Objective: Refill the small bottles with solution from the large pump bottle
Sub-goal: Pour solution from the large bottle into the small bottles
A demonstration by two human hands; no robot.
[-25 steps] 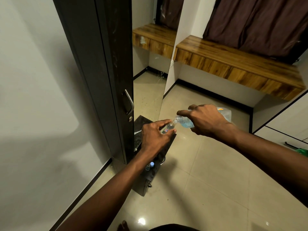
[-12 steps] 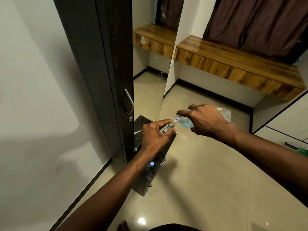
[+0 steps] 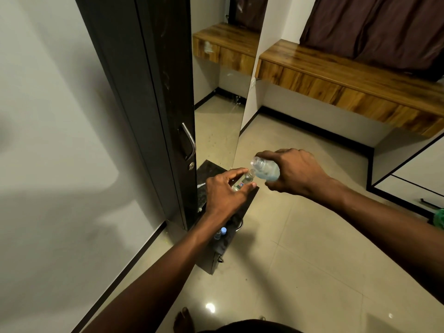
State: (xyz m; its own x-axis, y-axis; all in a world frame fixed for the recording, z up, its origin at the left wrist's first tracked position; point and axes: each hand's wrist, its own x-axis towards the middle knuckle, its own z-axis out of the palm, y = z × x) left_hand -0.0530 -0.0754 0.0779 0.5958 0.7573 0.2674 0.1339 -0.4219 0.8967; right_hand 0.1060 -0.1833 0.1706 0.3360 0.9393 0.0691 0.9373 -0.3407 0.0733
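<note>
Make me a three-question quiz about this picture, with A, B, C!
1. Where is the small bottle? A) in the left hand B) on the floor C) on the shelf
2. What colour is the liquid in the large bottle? A) red B) pale blue C) green
3. How is the large bottle held? A) upright B) upside down C) tipped sideways
Answers: 1 A, fingers pinch it; 2 B, blue shows through the plastic; 3 C, the right hand points its neck toward the small bottle.
</note>
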